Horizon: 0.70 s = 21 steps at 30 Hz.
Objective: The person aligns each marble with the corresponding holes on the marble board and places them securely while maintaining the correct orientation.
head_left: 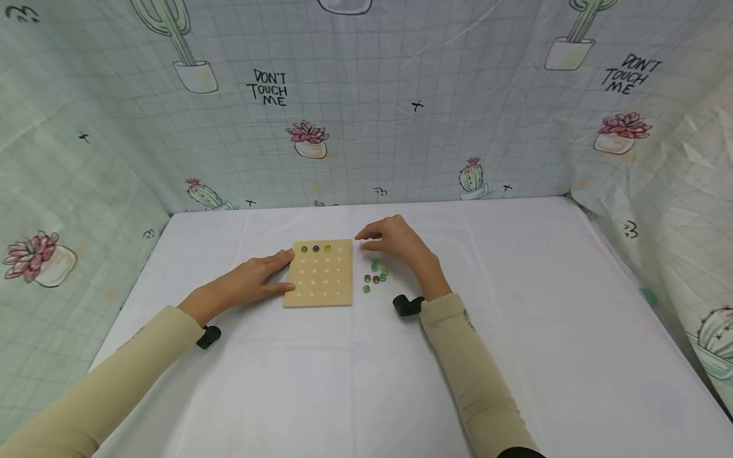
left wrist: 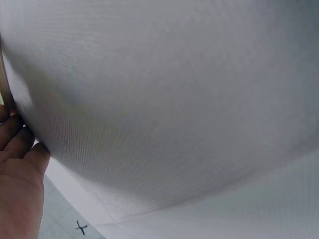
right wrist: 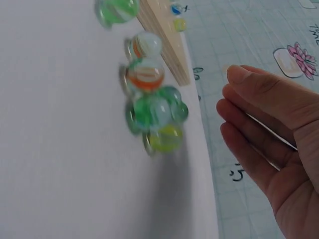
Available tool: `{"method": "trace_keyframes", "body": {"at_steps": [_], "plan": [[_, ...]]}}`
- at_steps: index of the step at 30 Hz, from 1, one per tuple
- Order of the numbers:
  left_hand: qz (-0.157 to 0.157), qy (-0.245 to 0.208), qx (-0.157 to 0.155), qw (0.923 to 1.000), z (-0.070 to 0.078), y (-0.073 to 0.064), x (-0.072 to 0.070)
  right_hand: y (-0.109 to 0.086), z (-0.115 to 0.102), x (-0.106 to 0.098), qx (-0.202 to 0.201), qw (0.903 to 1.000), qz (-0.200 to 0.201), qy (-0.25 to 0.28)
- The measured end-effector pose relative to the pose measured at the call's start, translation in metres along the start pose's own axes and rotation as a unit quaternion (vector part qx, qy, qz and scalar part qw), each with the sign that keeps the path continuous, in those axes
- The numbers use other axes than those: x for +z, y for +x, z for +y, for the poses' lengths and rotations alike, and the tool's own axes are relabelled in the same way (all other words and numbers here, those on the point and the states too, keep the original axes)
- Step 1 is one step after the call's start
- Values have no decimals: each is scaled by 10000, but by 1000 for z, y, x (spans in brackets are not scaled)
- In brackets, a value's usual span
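A square wooden board [head_left: 319, 273] with rows of small hollows lies on the white table. Along its far row sit a green marble [head_left: 304, 249], a blue marble [head_left: 316, 249] and a yellow marble [head_left: 328, 248]. My left hand [head_left: 252, 280] rests against the board's left edge, fingers and thumb reaching its side. Just off the far right corner hovers my right hand [head_left: 395, 240], thumb and fingers apart with nothing seen between them. Below that hand lie several loose marbles, among them an orange-and-white marble [right wrist: 145, 75] and a yellow-green marble [right wrist: 167, 138].
The white cloth-covered table [head_left: 286, 381] reaches back to a patterned curtain [head_left: 366, 127] with cactus drawings, which also hangs at both sides. A black wrist device [head_left: 408, 306] sits beside the right cuff, another device [head_left: 209, 337] by the left.
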<state>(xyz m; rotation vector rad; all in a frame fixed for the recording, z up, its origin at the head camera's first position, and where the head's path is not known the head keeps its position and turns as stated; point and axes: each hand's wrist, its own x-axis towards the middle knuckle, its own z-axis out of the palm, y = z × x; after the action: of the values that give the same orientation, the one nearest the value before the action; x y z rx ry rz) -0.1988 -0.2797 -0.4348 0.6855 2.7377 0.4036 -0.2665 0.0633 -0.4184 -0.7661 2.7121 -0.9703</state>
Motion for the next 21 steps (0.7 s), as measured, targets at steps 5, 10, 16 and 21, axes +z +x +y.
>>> {"method": "trace_keyframes", "body": {"at_steps": [5,10,16,21], "plan": [[-56,5,-50,10000,-1,1,0,-16,10,-11,79,9999,-41,79],[-36,-39,-6,10000,-2,1,0,-30,16,-22,-21,9999,-151,-42],[19,-19,71,10000,-4,2,1,-42,22,-35,-233,9986,-433,-184],[3,18,39,10000,-3,1,1,-47,28,-39,-359,9970,-645,-239]]}}
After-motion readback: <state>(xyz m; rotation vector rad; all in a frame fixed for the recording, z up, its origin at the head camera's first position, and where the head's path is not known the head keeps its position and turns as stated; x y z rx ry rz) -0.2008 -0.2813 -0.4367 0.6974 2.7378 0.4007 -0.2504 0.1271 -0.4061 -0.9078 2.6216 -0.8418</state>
